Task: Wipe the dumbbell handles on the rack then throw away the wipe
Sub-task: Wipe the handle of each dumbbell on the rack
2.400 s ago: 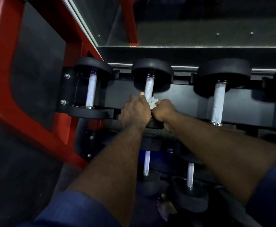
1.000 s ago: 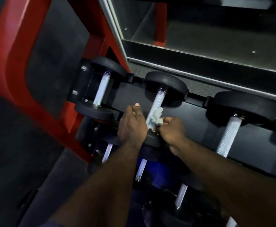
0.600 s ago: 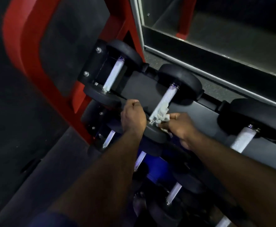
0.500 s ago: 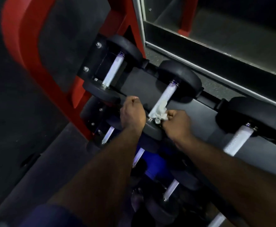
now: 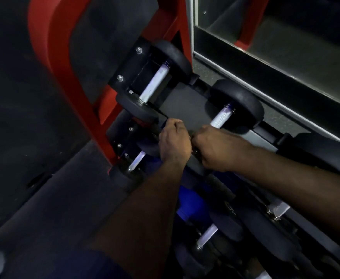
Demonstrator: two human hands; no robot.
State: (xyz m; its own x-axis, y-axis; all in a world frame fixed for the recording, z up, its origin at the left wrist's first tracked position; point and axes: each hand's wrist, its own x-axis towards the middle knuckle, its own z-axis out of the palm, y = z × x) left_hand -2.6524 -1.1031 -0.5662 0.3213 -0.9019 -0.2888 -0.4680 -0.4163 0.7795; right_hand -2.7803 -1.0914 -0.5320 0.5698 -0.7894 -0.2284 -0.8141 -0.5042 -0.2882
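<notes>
- Head view looks down at a black dumbbell rack [image 5: 185, 109] with a red frame [image 5: 54, 47] on its left end.
- Both hands are low on the top shelf, side by side, knuckles almost touching.
- Right hand [image 5: 215, 148]: fingers curled round the near end of the second handle [image 5: 220, 118]. Only the far stretch of that handle shows, up to its far black head [image 5: 239, 101].
- Left hand [image 5: 174, 141]: closed into a fist, fingers hooked over a dark edge at the shelf front. Cannot tell if that edge is the rack rail or the dumbbell's near head.
- Wipe: not visible; cannot tell if it sits under the right hand's fingers.
- First handle [image 5: 155, 83] is at the far left of the top shelf, bare, apart from both hands, resting between its two black heads.
- Third handle [image 5: 279, 209] is at the right, mostly hidden behind the right forearm.
- Lower shelf: two more pale handles, one [image 5: 137, 160] just left of the left wrist, another [image 5: 207, 234] between the forearms. A blurred blue patch [image 5: 189, 202] lies between them; cannot tell what it is.
- Mirror [image 5: 286, 37] with a pale frame stands behind the rack, at top right.
- Dark floor [image 5: 44, 198] is at the left.
- Blue sleeve [image 5: 104, 266] is on the left arm, at the bottom edge.
- The frame is dim and slightly blurred.
</notes>
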